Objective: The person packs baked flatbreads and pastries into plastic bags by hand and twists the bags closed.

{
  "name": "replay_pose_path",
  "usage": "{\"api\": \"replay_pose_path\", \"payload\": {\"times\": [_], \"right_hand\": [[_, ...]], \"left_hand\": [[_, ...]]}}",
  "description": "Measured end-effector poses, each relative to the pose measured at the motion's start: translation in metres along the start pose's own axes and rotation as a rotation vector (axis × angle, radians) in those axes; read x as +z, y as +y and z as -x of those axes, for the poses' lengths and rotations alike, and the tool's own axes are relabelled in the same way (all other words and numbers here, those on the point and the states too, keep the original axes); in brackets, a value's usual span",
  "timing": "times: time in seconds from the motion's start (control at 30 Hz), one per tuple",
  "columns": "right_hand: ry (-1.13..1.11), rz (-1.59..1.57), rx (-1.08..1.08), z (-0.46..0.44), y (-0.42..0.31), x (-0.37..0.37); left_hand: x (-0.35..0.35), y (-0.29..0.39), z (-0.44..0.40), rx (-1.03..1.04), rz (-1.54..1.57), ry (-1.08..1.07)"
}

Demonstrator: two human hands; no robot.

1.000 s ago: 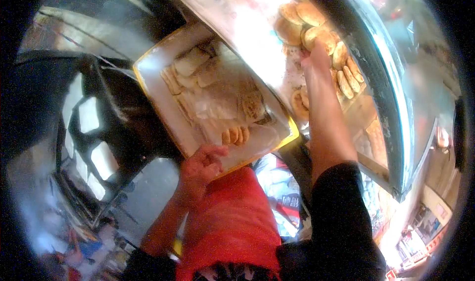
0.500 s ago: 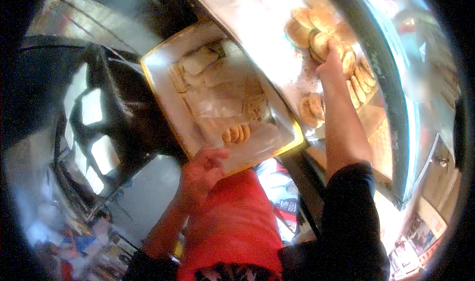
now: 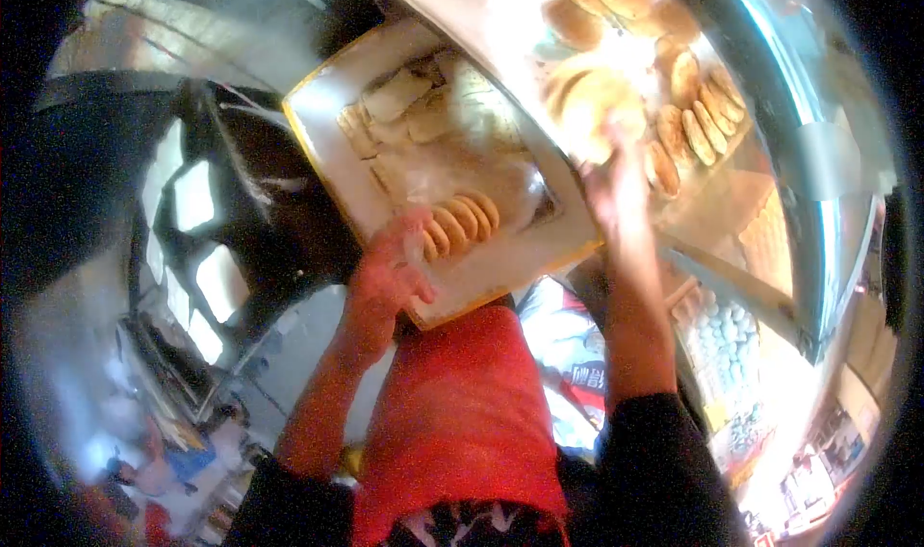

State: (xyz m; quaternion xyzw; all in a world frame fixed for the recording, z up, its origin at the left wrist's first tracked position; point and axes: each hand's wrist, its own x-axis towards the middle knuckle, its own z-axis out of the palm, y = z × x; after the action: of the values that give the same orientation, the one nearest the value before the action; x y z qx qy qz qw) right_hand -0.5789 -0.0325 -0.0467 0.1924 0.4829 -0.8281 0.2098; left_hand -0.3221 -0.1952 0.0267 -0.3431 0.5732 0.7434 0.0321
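My right hand (image 3: pixel 619 186), smeared by motion, grips a bunch of round flatbreads (image 3: pixel 589 95) over the bright counter. Strong glare washes out these breads, so how many there are cannot be told. Behind and beside them lie more golden flatbreads (image 3: pixel 707 128), some in a leaning row. My left hand (image 3: pixel 390 273) is at the near left corner of a yellow-rimmed tray (image 3: pixel 553 251), thumb and fingers apart. Its fingertips are beside the left end of a row of flatbreads (image 3: pixel 467 222) in the tray; whether they touch is unclear.
Pale flat slabs (image 3: pixel 397 95) lie in the far part of the tray. A dark surface with white pieces (image 3: pixel 194 196) is on the left. Along the right runs a glass-edged counter rim (image 3: pixel 813 162). A red apron (image 3: pixel 457 403) covers my front, close to the tray.
My right hand has drawn back toward the tray, bringing flatbreads with it. My left hand has moved up beside the row in the tray, which now looks longer and more of it shows.
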Motion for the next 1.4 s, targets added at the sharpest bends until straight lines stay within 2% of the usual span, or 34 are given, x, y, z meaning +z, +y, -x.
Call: {"api": "replay_pose_path", "payload": {"times": [0.07, 0.13, 0.2, 0.23, 0.37, 0.43, 0.5, 0.53, 0.57, 0.63, 0.67, 0.73, 0.8, 0.87, 0.93, 0.97, 1.0, 1.03, 1.13, 1.2, 1.27, 1.33, 1.4], "right_hand": [[-0.336, 0.378, -0.038, 0.029, 0.028, -0.024], [-0.564, 0.321, 0.196, 0.062, 0.044, -0.019], [-0.638, 0.602, 0.273, 0.079, 0.062, -0.004], [-0.633, 0.590, 0.266, 0.081, 0.074, -0.003], [-0.643, 0.907, 0.342, 0.080, 0.121, -0.011], [-0.626, 1.021, 0.379, 0.092, 0.151, -0.014], [-0.550, 0.870, -0.300, 0.128, 0.194, -0.027], [-0.549, 0.877, -0.303, 0.137, 0.196, -0.028], [-0.664, 0.882, -0.421, 0.144, 0.197, -0.028], [-0.756, 1.017, -0.467, 0.147, 0.190, -0.029], [-0.802, 1.081, -0.494, 0.150, 0.179, -0.024], [-0.989, 1.418, -0.700, 0.153, 0.127, -0.039], [-0.886, 1.741, -0.730, 0.161, 0.105, -0.064], [-1.032, 2.187, -0.825, 0.162, 0.082, -0.076], [-1.037, 2.105, -0.929, 0.186, 0.033, -0.058], [-0.963, 1.940, -1.126, 0.201, 0.000, -0.039], [-0.982, 2.037, -1.060, 0.216, -0.032, -0.023], [-0.906, 2.046, -1.113, 0.232, -0.066, -0.005], [-0.656, 1.967, -1.285, 0.266, -0.163, 0.041], [-0.574, 1.519, -1.279, 0.281, -0.220, 0.086], [-0.448, 1.366, -1.153, 0.283, -0.272, 0.124], [-0.463, 1.097, -1.194, 0.261, -0.315, 0.150], [-0.456, 1.040, -1.201, 0.252, -0.351, 0.172]], "left_hand": [[0.005, 0.003, -0.001, 0.020, -0.024, -0.015], [0.015, 0.007, 0.001, 0.055, -0.020, -0.037], [0.019, 0.006, 0.002, 0.077, 0.029, -0.069], [0.018, 0.005, 0.004, 0.095, 0.087, -0.085], [0.016, -0.001, 0.010, 0.052, 0.141, -0.124], [0.014, 0.001, 0.012, 0.104, 0.147, -0.223], [0.009, -0.007, 0.013, 0.116, 0.134, -0.260], [0.005, -0.011, 0.014, 0.121, 0.109, -0.298], [0.000, -0.015, 0.016, 0.126, 0.110, -0.302], [-0.013, -0.017, 0.018, 0.121, -0.011, -0.153], [-0.017, -0.013, 0.023, 0.126, -0.011, -0.149], [-0.025, 0.000, 0.033, 0.074, -0.017, 0.026], [-0.033, 0.014, 0.047, 0.088, -0.005, -0.027], [-0.026, 0.059, 0.071, 0.163, 0.113, -0.142], [-0.030, 0.090, 0.088, 0.244, 0.034, -0.175], [-0.032, 0.115, 0.097, 0.308, 0.000, -0.194], [-0.034, 0.138, 0.105, 0.370, -0.035, -0.211], [-0.036, 0.155, 0.105, 0.529, 0.069, -0.245], [-0.024, 0.250, 0.109, 0.711, -0.054, -0.193], [-0.012, 0.318, 0.104, 0.807, -0.035, -0.228], [-0.002, 0.372, 0.092, 0.975, -0.105, -0.299], [0.016, 0.417, 0.076, 1.085, 0.012, -0.361], [0.026, 0.451, 0.058, 1.084, 0.040, -0.462]]}}
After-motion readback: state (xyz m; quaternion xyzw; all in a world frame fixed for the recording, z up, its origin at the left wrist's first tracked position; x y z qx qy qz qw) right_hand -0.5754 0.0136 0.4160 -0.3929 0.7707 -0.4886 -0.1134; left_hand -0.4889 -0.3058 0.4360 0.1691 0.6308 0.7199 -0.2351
